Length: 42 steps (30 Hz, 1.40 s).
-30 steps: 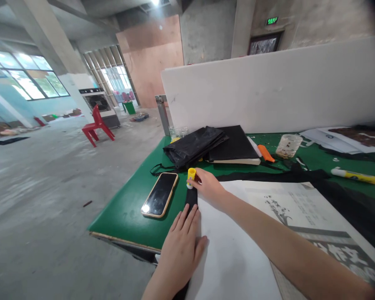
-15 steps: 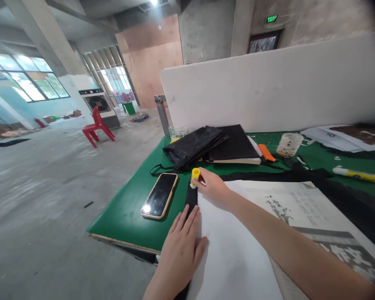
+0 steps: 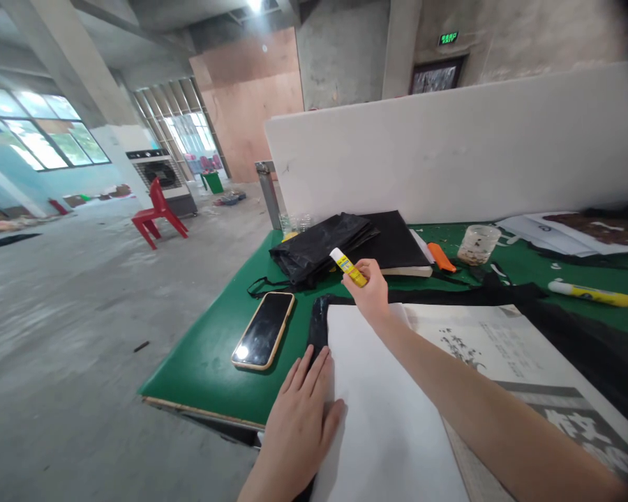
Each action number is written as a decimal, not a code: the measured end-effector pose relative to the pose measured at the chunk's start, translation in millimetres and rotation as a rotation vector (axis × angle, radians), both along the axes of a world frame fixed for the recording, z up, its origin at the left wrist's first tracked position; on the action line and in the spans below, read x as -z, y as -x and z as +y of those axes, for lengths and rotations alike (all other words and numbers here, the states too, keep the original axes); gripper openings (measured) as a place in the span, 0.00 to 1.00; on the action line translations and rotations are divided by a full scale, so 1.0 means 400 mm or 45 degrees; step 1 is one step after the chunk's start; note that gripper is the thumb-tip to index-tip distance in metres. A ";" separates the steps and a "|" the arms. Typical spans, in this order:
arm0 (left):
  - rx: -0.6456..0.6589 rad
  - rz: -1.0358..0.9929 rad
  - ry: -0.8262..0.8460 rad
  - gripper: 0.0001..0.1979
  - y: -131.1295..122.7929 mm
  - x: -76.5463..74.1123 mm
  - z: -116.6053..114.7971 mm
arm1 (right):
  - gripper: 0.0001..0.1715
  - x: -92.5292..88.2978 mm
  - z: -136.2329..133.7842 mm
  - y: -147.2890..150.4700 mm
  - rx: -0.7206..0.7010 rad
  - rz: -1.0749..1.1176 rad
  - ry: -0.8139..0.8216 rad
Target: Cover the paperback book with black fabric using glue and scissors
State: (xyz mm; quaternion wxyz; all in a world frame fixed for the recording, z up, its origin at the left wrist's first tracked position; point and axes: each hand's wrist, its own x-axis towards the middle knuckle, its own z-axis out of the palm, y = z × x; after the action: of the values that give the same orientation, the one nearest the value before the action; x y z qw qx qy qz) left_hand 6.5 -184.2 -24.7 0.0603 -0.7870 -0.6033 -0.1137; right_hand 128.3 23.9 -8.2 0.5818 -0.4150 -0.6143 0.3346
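Note:
My right hand (image 3: 369, 287) grips a yellow glue stick (image 3: 349, 268), raised above the top of the page with its white end tipped up to the left. My left hand (image 3: 306, 404) lies flat, fingers stretched over a black strip (image 3: 319, 324) and the left edge of a white sheet (image 3: 382, 411). The bare upper end of the strip has a shiny, wet-looking surface. Beneath the sheet and to its right is a printed page (image 3: 481, 348) with a plant drawing and large characters. Black material borders the paper along its top.
A phone (image 3: 264, 331) lies left of the strip on the green table (image 3: 199, 369). Behind are folded black plastic (image 3: 324, 244), a black-covered book (image 3: 398, 240), an orange cutter (image 3: 441, 258), a clear cup (image 3: 479, 244) and a yellow-and-white tube (image 3: 591, 293). A white board (image 3: 423, 153) stands at the back.
My right hand has lifted the glue stick off the black strip's upper end and moved it up and right, tilting its white end upward. My left hand stays pressed on the strip and sheet.

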 end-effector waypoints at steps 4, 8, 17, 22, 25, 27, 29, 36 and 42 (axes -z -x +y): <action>-0.011 0.003 -0.016 0.29 -0.002 0.000 0.001 | 0.24 0.007 0.024 -0.002 -0.016 0.158 0.057; -0.017 0.013 0.000 0.29 -0.003 0.002 0.002 | 0.24 0.007 0.034 -0.004 -0.141 0.226 0.086; -0.027 0.024 -0.010 0.29 -0.001 0.008 0.000 | 0.23 0.019 0.039 -0.004 -0.042 -0.164 0.050; -0.027 0.036 -0.001 0.30 -0.002 0.008 0.002 | 0.20 0.027 0.034 -0.005 -0.026 -0.428 0.087; -0.029 0.035 -0.006 0.29 -0.001 0.009 0.002 | 0.18 0.028 0.030 -0.002 -0.043 -0.617 0.096; -0.025 0.031 -0.007 0.29 -0.001 0.009 0.002 | 0.16 0.030 0.031 0.000 -0.035 -0.740 0.119; -0.020 0.028 -0.007 0.29 -0.001 0.008 0.001 | 0.13 0.033 0.033 0.000 0.004 -0.842 0.136; -0.023 0.030 0.009 0.29 0.000 0.005 0.001 | 0.13 0.039 0.034 -0.010 0.138 -0.982 0.043; -0.007 0.019 -0.028 0.29 -0.001 0.003 -0.001 | 0.24 0.016 0.012 -0.009 0.281 -0.849 -0.104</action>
State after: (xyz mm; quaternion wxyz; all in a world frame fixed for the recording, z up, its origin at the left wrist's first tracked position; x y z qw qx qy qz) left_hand 7.0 -184.7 -25.9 0.0737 -0.7855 -0.6038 -0.1141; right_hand 131.9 28.9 -14.7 0.3980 -0.5417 -0.7347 0.0912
